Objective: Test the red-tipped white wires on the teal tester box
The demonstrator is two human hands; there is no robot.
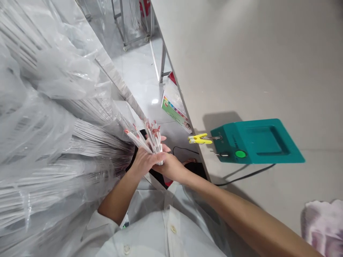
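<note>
Both my hands meet in front of my chest around a bundle of thin white rods with red tips (pixel 151 137). My left hand (pixel 146 160) wraps its fingers round the bundle's lower part. My right hand (pixel 171 167) closes on the bundle's base from the right. The red-tipped ends fan upward and to the left. Just left of the bundle, stacks of the same rods lie in clear plastic bags (pixel 53 117).
A teal box machine (pixel 258 142) with a green button (pixel 240 154), a yellow clip (pixel 198 139) and a black cable stands on the grey table (pixel 254 57) to the right. A printed carton (pixel 175 110) and a wheeled metal rack (pixel 134 25) stand on the floor. Pinkish cloth (pixel 324 225) lies bottom right.
</note>
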